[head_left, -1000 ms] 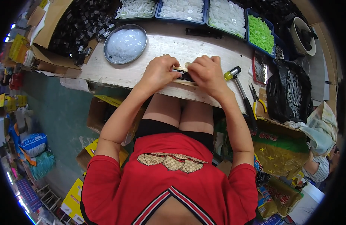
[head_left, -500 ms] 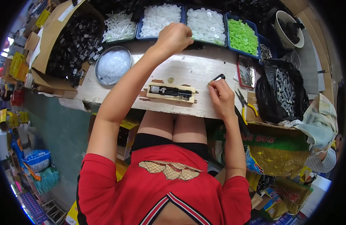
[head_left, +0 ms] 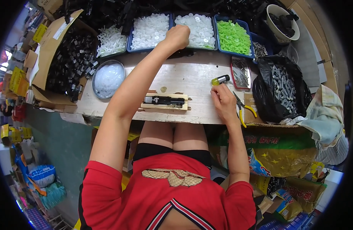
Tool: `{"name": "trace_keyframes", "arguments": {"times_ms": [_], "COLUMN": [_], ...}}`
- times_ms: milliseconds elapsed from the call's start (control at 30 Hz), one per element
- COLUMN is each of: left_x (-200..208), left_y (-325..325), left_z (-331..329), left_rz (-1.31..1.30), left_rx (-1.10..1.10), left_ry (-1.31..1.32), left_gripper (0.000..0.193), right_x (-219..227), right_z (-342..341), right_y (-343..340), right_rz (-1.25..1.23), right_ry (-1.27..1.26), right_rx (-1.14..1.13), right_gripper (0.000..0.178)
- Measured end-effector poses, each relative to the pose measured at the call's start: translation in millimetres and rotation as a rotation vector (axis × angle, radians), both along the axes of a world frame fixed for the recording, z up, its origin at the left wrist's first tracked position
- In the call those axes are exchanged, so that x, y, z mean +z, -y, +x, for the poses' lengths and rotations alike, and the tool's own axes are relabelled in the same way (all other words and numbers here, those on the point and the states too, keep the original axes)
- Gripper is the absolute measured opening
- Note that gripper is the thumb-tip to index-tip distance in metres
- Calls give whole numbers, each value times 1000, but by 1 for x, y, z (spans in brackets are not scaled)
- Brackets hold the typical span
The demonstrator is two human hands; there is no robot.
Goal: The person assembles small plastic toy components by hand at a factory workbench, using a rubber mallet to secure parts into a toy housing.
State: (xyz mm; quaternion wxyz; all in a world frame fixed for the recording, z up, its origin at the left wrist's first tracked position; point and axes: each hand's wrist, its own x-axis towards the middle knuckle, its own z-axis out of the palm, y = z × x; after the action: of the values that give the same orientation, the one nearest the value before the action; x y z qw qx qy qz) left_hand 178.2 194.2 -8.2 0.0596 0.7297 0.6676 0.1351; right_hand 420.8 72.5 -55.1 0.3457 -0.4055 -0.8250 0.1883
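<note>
Pliers (head_left: pixel 241 105) between right hand (head_left: pixel 224 102) and bag (head_left: pixel 265 96)

A long, narrow black assembly with a silvery section toward its left end (head_left: pixel 165 100) is lying lengthwise in a shallow, pale wooden fixture (head_left: pixel 186 102) — its left end partly disappearing behind the left forearm. The fixture is resting flat near the bench's front edge, running left to right. Farther right, a hammer with a cylindrical yellow, silver and black head (head_left: pixel 221 79) is lying with that head tilting slightly up to the right, just beyond the right hand (head_left: pixel 223 102). Translucent white plastic discs (head_left: pixel 201 32) are filling a dark-rimmed rectangular tray (head_left: pixel 202 48) — the left hand (head_left: pixel 179 37) is covering its near-left corner.
</note>
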Motion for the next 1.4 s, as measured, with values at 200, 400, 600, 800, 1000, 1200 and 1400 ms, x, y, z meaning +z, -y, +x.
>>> {"name": "trace_keyframes", "arguments": {"times_ms": [200, 400, 600, 800, 1000, 1200, 1400], "left_x": [18, 15, -20, -35, -39, -42, -44], "left_y": [25, 133, 215, 243, 251, 252, 252], "left_z": [-7, 2, 16, 13, 8, 0, -7], "left_rz": [-38, -78, -77, -13, 38, 146, 186], "left_rx": [84, -152, -161, -160, -170, -164, -78], "left_ry": [790, 1500, 1778, 1861, 1745, 1546, 1494], "left_gripper": [11, 12, 8, 6, 7, 10, 9], "right_x": [6, 23, 41, 40, 42, 42, 36], "right_z": [9, -9, -55, -75, -78, -89, -104], "right_y": [4, 15, 37, 50, 47, 54, 67], "right_rz": [-201, -660, -920, -1113, -1181, -1200, -539], "right_ry": [-153, -642, -836, -776, -609, -592, -436], "right_rx": [-50, 50, 264, 362, 419, 401, 298], "right_gripper": [11, 18, 11, 11, 10, 8, 8]}}
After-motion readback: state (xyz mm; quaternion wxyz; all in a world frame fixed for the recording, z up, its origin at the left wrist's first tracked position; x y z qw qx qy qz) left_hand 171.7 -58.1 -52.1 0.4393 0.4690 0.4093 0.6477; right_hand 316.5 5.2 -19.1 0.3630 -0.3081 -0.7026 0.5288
